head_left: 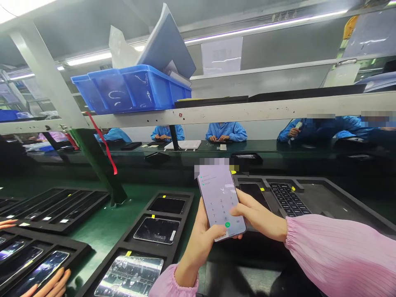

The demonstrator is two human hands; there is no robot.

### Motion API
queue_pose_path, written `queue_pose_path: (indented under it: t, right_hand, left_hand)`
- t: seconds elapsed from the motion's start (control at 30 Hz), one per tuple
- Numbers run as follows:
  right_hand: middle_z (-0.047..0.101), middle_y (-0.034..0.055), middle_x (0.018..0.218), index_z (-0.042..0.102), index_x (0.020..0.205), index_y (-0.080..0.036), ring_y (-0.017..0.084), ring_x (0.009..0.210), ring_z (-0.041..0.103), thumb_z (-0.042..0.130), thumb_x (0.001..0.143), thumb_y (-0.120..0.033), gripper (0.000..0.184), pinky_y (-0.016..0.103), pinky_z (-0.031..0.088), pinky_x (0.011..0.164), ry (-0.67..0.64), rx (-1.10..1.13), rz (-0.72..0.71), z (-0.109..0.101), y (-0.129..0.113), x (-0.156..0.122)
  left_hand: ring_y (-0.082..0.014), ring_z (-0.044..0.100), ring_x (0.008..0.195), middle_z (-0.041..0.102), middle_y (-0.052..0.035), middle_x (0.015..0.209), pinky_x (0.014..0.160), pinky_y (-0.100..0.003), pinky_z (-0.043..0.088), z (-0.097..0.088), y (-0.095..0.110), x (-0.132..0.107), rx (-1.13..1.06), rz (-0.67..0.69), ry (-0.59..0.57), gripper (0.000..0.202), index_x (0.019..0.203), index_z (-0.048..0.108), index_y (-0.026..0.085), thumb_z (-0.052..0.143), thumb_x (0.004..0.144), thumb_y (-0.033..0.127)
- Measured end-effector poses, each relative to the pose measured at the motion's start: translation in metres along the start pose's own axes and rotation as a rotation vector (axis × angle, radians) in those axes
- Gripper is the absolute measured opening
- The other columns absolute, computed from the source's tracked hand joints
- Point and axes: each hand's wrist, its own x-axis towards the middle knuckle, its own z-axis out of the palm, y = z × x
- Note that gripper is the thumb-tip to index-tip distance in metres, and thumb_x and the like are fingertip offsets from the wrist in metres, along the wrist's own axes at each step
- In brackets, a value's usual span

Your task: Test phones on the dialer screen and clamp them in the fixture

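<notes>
A smartphone [218,198] with a lit number keypad and a green call button is held upright before me, its top end blurred out. My left hand [199,235] is closed round its lower left side, thumb over the bottom of the screen. From the right, my right hand [255,210] grips the other edge, with the thumb over the keypad. Left of my hands lies a black tray [145,206] of phones marked with yellow tabs. Behind my right hand is another black tray [328,194], holding a dark phone [255,194] and a screen showing a grid of tiles [289,199].
Another person's hand [55,284] touches a phone tray [77,247] at lower left. A green post [99,169] with a red strap [105,148] rises from the green bench [102,225]. Overhead, a shelf [222,111] carries a blue bin [123,90]. Several people in blue sit across.
</notes>
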Motion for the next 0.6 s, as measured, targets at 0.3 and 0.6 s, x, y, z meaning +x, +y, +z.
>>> queue_pose_path:
  t: [0.3, 0.6]
  right_hand:
    - [0.059, 0.0011, 0.094, 0.034, 0.122, -0.027, 0.012, 0.059, 0.059, 0.044, 0.066, -0.008, 0.061, 0.025, 0.047, 0.047, -0.082, 0.001, -0.01, 0.0032, -0.0047, -0.0032]
    - [0.06, 0.0014, 0.094, 0.031, 0.125, -0.027, 0.012, 0.06, 0.06, 0.045, 0.067, -0.01, 0.062, 0.024, 0.047, 0.048, -0.095, 0.007, -0.012, 0.0036, -0.0061, -0.0048]
  left_hand:
    - [-0.026, 0.066, 0.066, 0.061, -0.0095, 0.105, 0.057, -0.047, 0.053, -0.0072, 0.0075, -0.0001, -0.07, -0.072, -0.003, 0.069, 0.131, 0.021, 0.026, 0.041, 0.068, 0.007]
    - [-0.0268, 0.067, 0.066, 0.062, -0.0083, 0.102, 0.058, -0.045, 0.052, -0.0086, 0.0056, -0.0002, -0.07, -0.041, -0.099, 0.063, 0.127, 0.025, 0.027, 0.041, 0.069, 0.008]
